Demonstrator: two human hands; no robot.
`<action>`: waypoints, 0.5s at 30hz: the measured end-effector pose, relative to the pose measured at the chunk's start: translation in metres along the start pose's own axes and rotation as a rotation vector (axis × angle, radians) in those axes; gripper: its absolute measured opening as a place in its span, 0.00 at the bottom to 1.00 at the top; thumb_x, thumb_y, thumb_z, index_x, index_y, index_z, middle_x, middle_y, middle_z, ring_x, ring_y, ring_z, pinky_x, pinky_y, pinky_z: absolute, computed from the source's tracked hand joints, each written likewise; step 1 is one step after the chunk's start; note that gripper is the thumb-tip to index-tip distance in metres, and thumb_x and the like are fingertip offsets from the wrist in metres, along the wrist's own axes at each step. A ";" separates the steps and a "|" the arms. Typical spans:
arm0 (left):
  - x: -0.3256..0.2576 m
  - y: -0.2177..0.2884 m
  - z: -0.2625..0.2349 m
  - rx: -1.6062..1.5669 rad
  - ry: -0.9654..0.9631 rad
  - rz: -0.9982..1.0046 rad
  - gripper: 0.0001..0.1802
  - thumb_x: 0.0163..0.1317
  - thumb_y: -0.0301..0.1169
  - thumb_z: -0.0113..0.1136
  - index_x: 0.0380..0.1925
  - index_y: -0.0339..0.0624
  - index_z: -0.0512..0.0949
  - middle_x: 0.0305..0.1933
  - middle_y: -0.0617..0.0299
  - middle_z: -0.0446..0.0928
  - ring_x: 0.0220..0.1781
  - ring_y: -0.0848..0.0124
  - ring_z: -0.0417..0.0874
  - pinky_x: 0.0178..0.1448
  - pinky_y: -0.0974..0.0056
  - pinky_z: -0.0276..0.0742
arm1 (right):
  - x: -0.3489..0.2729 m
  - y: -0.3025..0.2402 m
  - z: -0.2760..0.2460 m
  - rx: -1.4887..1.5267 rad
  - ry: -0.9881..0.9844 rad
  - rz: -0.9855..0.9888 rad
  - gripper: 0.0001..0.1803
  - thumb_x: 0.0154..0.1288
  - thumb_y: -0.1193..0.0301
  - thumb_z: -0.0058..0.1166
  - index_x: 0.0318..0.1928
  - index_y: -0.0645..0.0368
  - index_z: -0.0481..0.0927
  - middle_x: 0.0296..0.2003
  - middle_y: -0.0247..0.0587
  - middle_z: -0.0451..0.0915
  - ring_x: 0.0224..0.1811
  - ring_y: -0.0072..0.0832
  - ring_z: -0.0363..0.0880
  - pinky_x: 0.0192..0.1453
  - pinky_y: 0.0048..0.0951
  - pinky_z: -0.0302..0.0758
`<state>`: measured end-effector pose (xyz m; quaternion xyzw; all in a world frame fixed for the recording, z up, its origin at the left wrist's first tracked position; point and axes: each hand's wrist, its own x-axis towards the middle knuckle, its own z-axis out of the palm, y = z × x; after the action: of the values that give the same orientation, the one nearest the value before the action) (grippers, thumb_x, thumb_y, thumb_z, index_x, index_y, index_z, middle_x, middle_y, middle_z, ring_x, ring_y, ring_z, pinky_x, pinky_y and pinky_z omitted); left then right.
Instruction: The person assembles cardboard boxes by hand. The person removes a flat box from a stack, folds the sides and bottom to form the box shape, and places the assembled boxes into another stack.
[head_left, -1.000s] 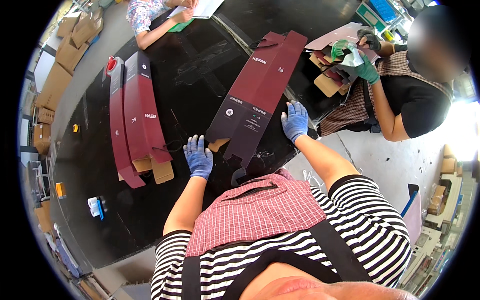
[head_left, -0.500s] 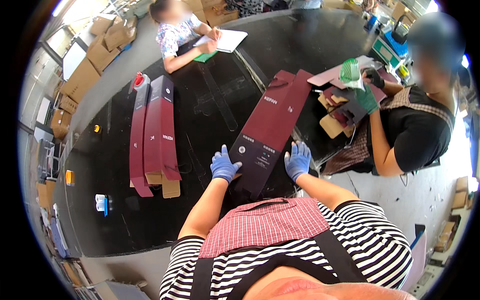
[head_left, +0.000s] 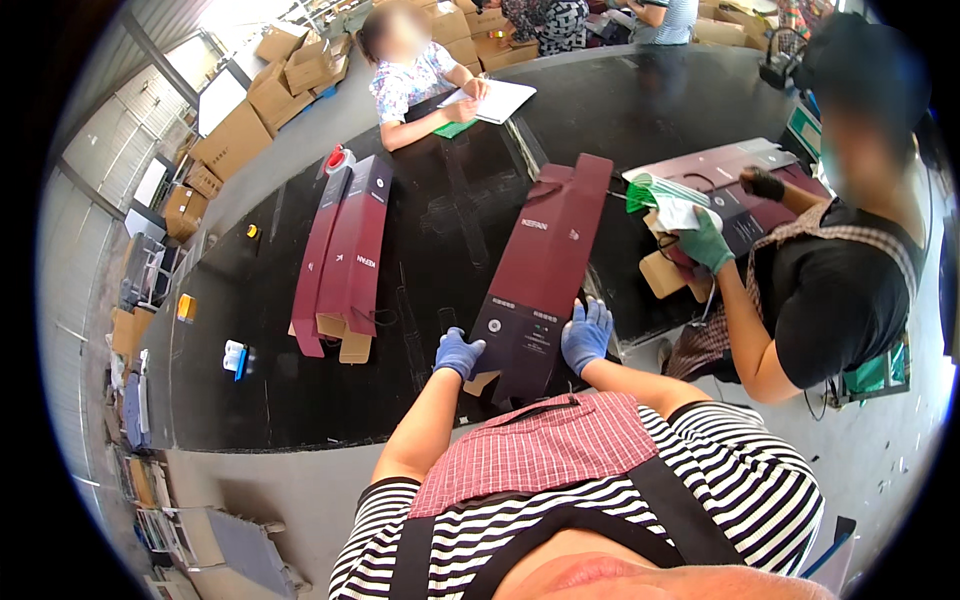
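A long maroon-and-black carton (head_left: 545,240) lies lengthwise in front of me on the black table, its dark end nearest my body. At that end my left hand (head_left: 459,353), in a blue glove, grips the left edge, thumb against the side. A tan cardboard flap (head_left: 481,382) sticks out just below it. My right hand (head_left: 587,336), also gloved in blue, presses on the right edge with its fingers pointing up along the side. The carton sits between both palms. Parts of the fingers against its sides are hidden.
To the left lie two similar maroon cartons (head_left: 352,255) with a tape roll (head_left: 339,160) at their far end. Small yellow and blue-white items rest near the table's left rim. At right a co-worker's green-gloved hand (head_left: 706,240) is over more cartons; another person writes across the table.
My right hand has moved in against the carton's right edge, and my left hand now bears on the left edge. The view has shifted; the co-worker's cartons lie differently.
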<state>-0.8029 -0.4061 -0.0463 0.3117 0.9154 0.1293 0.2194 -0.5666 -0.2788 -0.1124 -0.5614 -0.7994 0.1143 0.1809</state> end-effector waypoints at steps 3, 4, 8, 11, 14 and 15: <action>0.008 -0.026 0.008 -0.337 -0.199 0.003 0.23 0.64 0.40 0.66 0.54 0.37 0.79 0.46 0.53 0.85 0.45 0.61 0.86 0.52 0.59 0.81 | -0.001 0.000 0.002 0.009 0.006 -0.041 0.31 0.61 0.64 0.50 0.67 0.51 0.71 0.70 0.48 0.64 0.76 0.47 0.54 0.79 0.53 0.47; 0.009 -0.037 0.009 -0.428 -0.242 -0.013 0.19 0.66 0.38 0.65 0.52 0.38 0.80 0.44 0.56 0.85 0.42 0.64 0.86 0.49 0.59 0.81 | -0.003 -0.002 0.001 0.013 0.006 -0.038 0.31 0.61 0.64 0.50 0.67 0.51 0.71 0.70 0.48 0.64 0.76 0.47 0.54 0.79 0.53 0.47; 0.015 -0.042 -0.017 -0.866 -0.294 0.056 0.14 0.68 0.32 0.62 0.50 0.37 0.81 0.42 0.58 0.84 0.41 0.67 0.85 0.47 0.61 0.82 | 0.001 0.009 -0.004 -0.017 0.011 -0.098 0.33 0.61 0.66 0.52 0.69 0.50 0.68 0.70 0.49 0.63 0.75 0.49 0.55 0.79 0.53 0.49; 0.012 -0.029 -0.058 -0.943 -0.335 0.185 0.18 0.68 0.29 0.61 0.56 0.35 0.78 0.48 0.56 0.84 0.45 0.67 0.84 0.52 0.61 0.82 | 0.001 0.001 -0.031 0.175 -0.003 -0.182 0.45 0.55 0.66 0.64 0.74 0.42 0.61 0.72 0.49 0.60 0.75 0.51 0.55 0.77 0.52 0.53; 0.004 -0.012 -0.115 -0.971 -0.302 0.334 0.24 0.67 0.25 0.60 0.63 0.36 0.74 0.53 0.55 0.82 0.50 0.67 0.84 0.57 0.63 0.80 | 0.011 -0.043 -0.066 0.162 0.056 -0.412 0.45 0.54 0.65 0.67 0.73 0.40 0.63 0.71 0.49 0.60 0.75 0.51 0.56 0.76 0.53 0.55; 0.007 -0.015 -0.130 -1.016 -0.299 0.345 0.24 0.67 0.24 0.60 0.63 0.36 0.74 0.53 0.55 0.82 0.50 0.67 0.84 0.58 0.64 0.80 | 0.017 -0.058 -0.069 0.146 0.086 -0.487 0.44 0.53 0.65 0.69 0.71 0.40 0.65 0.71 0.48 0.60 0.75 0.52 0.55 0.75 0.53 0.56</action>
<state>-0.8781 -0.4264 0.0590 0.3271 0.6327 0.5429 0.4451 -0.5929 -0.2837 -0.0248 -0.3420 -0.8923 0.1007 0.2770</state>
